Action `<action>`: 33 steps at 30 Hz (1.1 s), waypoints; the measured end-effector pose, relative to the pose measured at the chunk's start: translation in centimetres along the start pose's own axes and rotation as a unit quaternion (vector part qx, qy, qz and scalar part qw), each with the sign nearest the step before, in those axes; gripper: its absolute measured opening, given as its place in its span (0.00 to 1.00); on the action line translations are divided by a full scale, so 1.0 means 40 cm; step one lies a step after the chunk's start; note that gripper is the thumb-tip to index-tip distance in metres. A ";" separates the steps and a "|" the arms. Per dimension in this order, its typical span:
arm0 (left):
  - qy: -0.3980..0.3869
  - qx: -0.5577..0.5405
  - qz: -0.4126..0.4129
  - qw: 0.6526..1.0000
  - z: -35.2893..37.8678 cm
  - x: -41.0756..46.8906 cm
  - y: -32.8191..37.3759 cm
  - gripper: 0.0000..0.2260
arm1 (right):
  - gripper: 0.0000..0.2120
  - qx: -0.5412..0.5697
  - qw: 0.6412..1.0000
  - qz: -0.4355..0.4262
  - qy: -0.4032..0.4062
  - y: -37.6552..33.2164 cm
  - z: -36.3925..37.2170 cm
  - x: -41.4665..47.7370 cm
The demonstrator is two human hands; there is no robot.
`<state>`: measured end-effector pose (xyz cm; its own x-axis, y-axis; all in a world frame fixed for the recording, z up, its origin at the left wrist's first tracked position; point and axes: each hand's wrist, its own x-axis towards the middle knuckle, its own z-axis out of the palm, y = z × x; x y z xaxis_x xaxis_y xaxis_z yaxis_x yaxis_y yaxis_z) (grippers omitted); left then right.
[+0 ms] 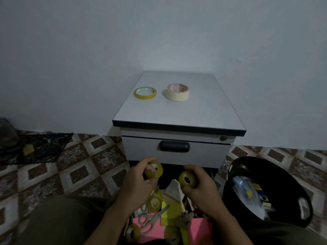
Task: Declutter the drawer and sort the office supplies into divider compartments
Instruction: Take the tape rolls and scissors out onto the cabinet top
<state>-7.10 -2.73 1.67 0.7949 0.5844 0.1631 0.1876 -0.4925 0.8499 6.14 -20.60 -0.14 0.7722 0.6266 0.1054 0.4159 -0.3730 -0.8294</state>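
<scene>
While poised above the open drawer [213,177] at 6 o'clock, clutching one clear yellowish tape roll apiece. Left hand [139,183] curled round the left roll [155,169], thumb and fingers wrapping its rim; right hand [203,191] closed on the right roll [187,180], core facing the camera. Rolls near each other but apart, both just below the shut upper drawer [177,154] and its dark handle [174,146]. Beneath the hands, jumbled in the open drawer: scissors [153,219], yellow notes [170,215], pink paper [197,227], more clear rolls [154,202]. At 12 o'clock, on the cabinet top [203,106]: thin tape [145,93] lying flat, masking tape [177,92] just beside it at its 3 o'clock, not touching. At 4 o'clock, on the tiled floor [79,165]: black bin [276,175] holding wrappers and scraps. At 9 o'clock, dark cloth [44,147] by the wall.
</scene>
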 end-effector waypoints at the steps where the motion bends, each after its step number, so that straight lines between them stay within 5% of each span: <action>1: 0.006 -0.005 0.011 1.000 -0.019 0.002 0.026 0.22 | 0.24 0.011 1.000 -0.009 0.002 -0.027 -0.017 0.003; 12: 0.104 0.000 0.168 0.980 -0.205 0.194 0.208 0.10 | 0.19 -0.031 0.981 -0.175 0.084 -0.300 -0.210 0.164; 23: 0.087 0.149 0.060 0.983 -0.222 0.494 0.140 0.09 | 0.28 -0.181 0.981 -0.060 0.043 -0.302 -0.152 0.469; 33: 0.110 0.125 0.059 0.984 -0.207 0.501 0.101 0.09 | 0.33 -0.118 0.989 -0.044 0.082 -0.289 -0.114 0.507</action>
<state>4.81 12.30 12.52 0.6809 0.6255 0.3810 0.2597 -0.6927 0.6729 19.18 -6.71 14.07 0.7869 0.5522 0.2755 0.5713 -0.4833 -0.6633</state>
